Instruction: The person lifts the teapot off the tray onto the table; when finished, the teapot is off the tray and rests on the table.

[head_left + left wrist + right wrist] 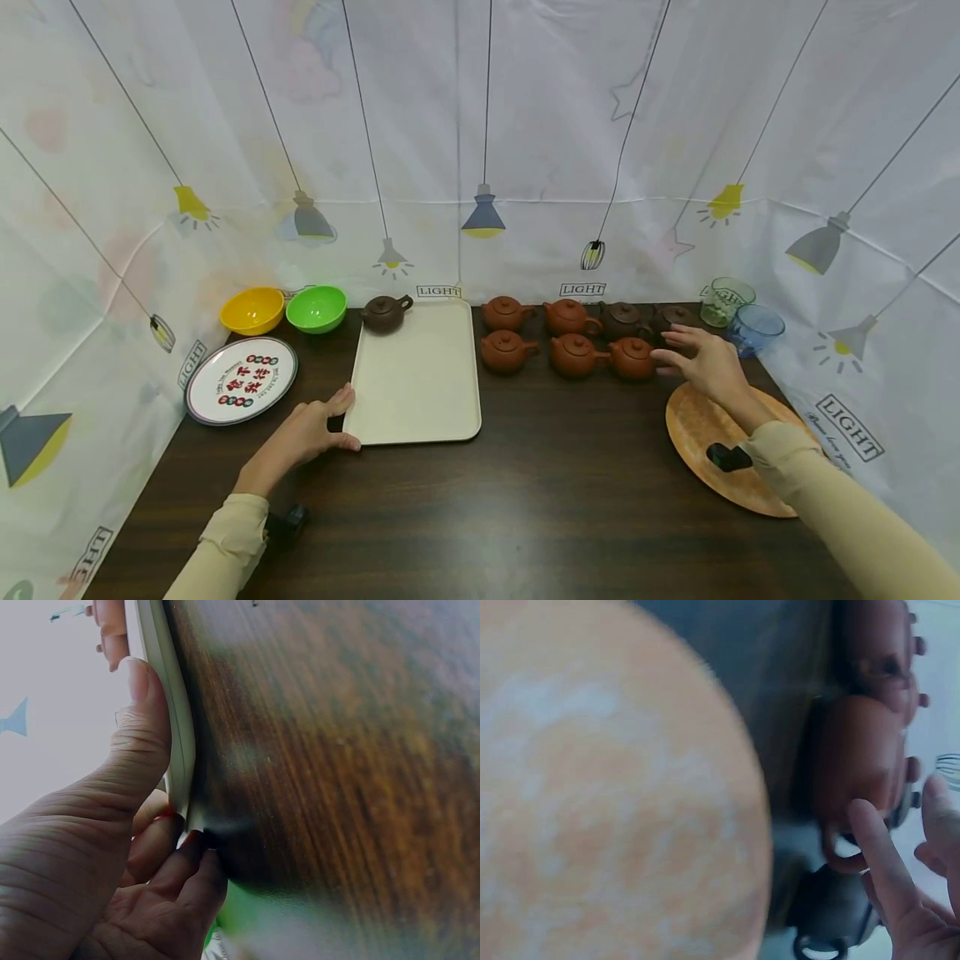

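My left hand [311, 429] holds the left edge of a cream rectangular tray [416, 383]; in the left wrist view, its thumb lies along the tray's rim [178, 742] and its fingers bend at the edge. A dark brown teapot [384, 315] sits at the tray's back left corner. Over on the right, my right hand [701, 362] reaches beside a reddish-brown teapot [632, 359], fingers spread and nothing held. In the right wrist view, one fingertip is close to that teapot [855, 761] above its handle; contact cannot be told. A dark teapot [670, 317] is partly behind this hand.
Several other teapots [576, 357] stand in two rows right of the tray. A round wood-toned board [693, 425] lies under the right forearm, near green [726, 302] and blue glasses [754, 329]. At left are yellow [252, 312] and green bowls [317, 309] and a printed plate [242, 381].
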`<state>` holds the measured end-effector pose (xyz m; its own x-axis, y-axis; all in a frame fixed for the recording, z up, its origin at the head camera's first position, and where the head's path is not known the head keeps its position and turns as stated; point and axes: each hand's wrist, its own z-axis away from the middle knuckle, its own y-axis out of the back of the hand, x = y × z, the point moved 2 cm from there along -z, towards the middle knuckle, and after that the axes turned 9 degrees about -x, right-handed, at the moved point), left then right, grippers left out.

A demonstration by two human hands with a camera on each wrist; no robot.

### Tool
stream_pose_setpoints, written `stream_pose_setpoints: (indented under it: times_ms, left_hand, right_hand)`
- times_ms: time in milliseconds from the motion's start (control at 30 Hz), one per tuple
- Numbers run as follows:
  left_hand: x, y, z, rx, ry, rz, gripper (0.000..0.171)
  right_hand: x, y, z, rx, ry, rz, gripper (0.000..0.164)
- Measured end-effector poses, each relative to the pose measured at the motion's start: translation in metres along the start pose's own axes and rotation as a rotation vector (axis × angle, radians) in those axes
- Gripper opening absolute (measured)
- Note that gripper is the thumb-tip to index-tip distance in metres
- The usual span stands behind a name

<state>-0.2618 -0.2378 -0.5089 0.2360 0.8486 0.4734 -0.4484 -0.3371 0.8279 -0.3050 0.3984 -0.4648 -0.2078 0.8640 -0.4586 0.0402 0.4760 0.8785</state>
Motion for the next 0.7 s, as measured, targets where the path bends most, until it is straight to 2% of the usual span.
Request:
stream_pose_setpoints:
  times_ms: [100, 233, 300, 433, 533, 633, 700]
  left_hand:
    - [-0.028, -0.012, -0.016, 0.018, -0.015, -0.005, 0.112]
    - [-0.065, -0.029, -0.035, 0.042, -0.041, -0.002, 0.127]
    - [-0.063, -0.028, -0.032, 0.043, -0.040, 0.001, 0.121]
    - [-0.044, -0.020, -0.020, 0.037, -0.053, 0.006, 0.112]
    - [-0.036, -0.015, -0.016, 0.027, -0.058, 0.002, 0.110]
    - [-0.035, -0.013, -0.018, 0.010, -0.049, 0.001, 0.111]
    - [-0.040, -0.016, -0.020, 0.012, -0.050, 0.013, 0.111]
  right_hand:
    - [-0.009, 0.006, -0.005, 0.004, -0.010, -0.105, 0.050]
    - [-0.027, 0.008, -0.017, -0.022, -0.030, -0.180, 0.051]
    - [-0.041, 0.006, -0.025, -0.031, -0.024, -0.179, 0.053]
    - [-0.072, -0.004, -0.041, -0.058, 0.015, -0.212, 0.055]
    - [-0.097, -0.017, -0.056, -0.103, 0.038, -0.344, 0.055]
    - [-0.125, -0.032, -0.071, -0.163, 0.076, -0.499, 0.056]
    - [-0.143, -0.044, -0.081, -0.194, 0.102, -0.564, 0.055]
